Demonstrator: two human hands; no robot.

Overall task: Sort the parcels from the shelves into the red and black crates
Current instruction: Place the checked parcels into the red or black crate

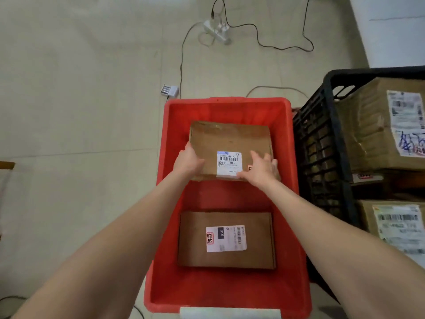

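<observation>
Two crates stand side by side on the pale tiled floor. The red crate is the open one below the camera. The black crate touches its right side and holds a big cardboard box, with another labelled box nearer the camera.

Inside the red crate lie two flat brown parcels. The far parcel sits in the far half, white label up; whether it rests on the bottom I cannot tell. The near parcel lies flat in the near half.

Both hands grip the far parcel. The left hand clasps its near left corner. The right hand is spread over its near right corner, fingers wrapped over the edge.

Beyond the red crate, a white power strip with black cables lies on the floor, and a small charger lies just past the crate's far left corner.
</observation>
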